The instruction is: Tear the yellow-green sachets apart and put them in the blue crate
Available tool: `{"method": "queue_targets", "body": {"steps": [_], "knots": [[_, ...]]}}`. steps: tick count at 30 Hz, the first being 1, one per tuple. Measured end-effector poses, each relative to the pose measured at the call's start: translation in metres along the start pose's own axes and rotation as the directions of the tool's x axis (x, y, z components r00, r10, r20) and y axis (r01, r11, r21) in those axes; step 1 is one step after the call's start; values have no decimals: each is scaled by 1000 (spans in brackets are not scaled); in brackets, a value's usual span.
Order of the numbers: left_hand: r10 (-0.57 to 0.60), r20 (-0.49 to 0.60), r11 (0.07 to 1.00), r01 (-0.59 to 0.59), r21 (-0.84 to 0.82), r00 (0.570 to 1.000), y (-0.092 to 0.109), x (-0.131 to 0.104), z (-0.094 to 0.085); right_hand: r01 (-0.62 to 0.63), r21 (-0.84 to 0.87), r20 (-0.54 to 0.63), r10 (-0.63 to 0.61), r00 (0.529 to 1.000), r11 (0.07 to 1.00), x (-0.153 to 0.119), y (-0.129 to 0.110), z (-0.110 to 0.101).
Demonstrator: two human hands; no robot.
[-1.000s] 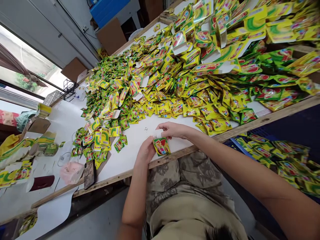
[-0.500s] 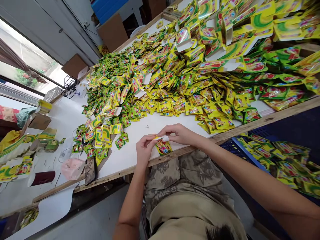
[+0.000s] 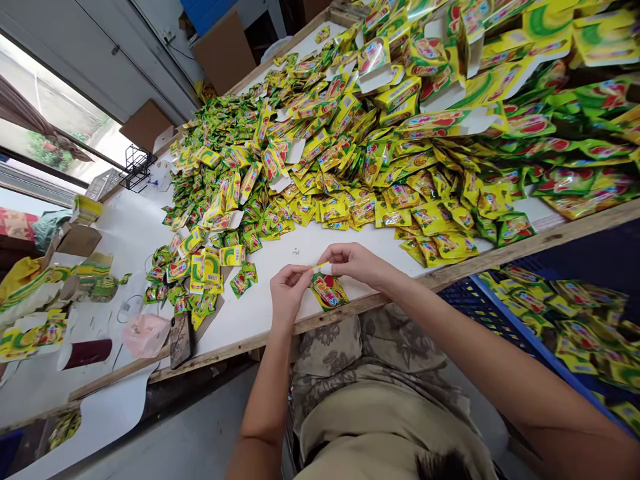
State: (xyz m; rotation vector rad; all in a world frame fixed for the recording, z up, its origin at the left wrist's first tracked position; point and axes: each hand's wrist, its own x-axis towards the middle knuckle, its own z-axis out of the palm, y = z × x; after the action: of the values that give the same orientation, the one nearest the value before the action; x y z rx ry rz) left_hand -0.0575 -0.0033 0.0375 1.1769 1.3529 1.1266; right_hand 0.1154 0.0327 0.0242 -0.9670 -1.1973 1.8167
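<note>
Between my two hands a printed yellow, green and red packet [image 3: 329, 293] hangs at the front edge of the table, its lettered face toward me. My left hand [image 3: 289, 293] pinches its upper left corner between thumb and fingertips. At the top right corner my right hand [image 3: 356, 264] is closed on the same packet, fingers bent. A small white patch shows along the packet's top edge between the fingertips; whether it is a flap or a finger cover I cannot tell. Just left of my left hand lie a few small green sachets [image 3: 243, 280] on the white tabletop [image 3: 273, 257].
A large heap of sachets and small boxes [image 3: 320, 153] covers the table's back and right. At the left are a phone [image 3: 181, 340], a pink bag [image 3: 145, 335] and a dark red cylinder [image 3: 90, 354]. A blue crate [image 3: 520, 317] of packets stands low at the right.
The packet's printed face now shows more fully, and the white patch at its top looks smaller. Both hands keep their grip at nearly the same place. The view has shifted slightly.
</note>
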Motion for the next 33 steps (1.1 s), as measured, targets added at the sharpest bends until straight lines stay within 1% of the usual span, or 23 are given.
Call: {"method": "queue_targets", "body": {"steps": [2, 4, 6, 8, 10, 13, 16, 18, 20, 25, 30, 33], "knots": [[-19, -3, 1000, 19, -12, 1000, 0, 1, 0, -27, -4, -21, 27, 999, 1000, 1, -1, -1], [-24, 24, 1000, 24, -18, 999, 0, 0, -2, -15, -20, -1, 15, 1000, 1000, 0, -2, -3], [-17, 65, 999, 19, -30, 998, -2, -3, -5, 38, -70, 42, -35, 998, 997, -4, -2, -6], [-6, 96, 999, 11, -48, 995, -5, -6, -7, 113, -157, 78, -101, 992, 981, -9, -1, -8], [6, 106, 998, 1, -66, 994, -8, -9, -7, 178, -268, 79, -163, 983, 947, -15, 0, -10], [42, 83, 995, -34, -92, 996, -12, -12, -4, 271, -431, 57, -274, 960, 861, -21, 3, -10], [76, 51, 993, -71, -96, 996, -13, -14, -2, 354, -512, 86, -363, 928, 783, -23, 6, -8], [84, 34, 992, -80, -93, 996, -14, -14, -2, 374, -517, 101, -380, 920, 770, -24, 8, -7], [97, 28, 991, -94, -91, 995, -13, -14, -2, 367, -512, 94, -373, 923, 777, -25, 9, -5], [146, 54, 988, -143, -63, 988, -15, -15, -3, 339, -480, 84, -343, 936, 809, -30, 15, -1], [196, 52, 980, -197, -2, 979, -16, -18, 1, 289, -447, 15, -317, 948, 847, -30, 16, 8], [210, 77, 975, -215, 59, 975, -14, -24, 3, 292, -412, -41, -338, 940, 863, -32, 17, 5]]}}
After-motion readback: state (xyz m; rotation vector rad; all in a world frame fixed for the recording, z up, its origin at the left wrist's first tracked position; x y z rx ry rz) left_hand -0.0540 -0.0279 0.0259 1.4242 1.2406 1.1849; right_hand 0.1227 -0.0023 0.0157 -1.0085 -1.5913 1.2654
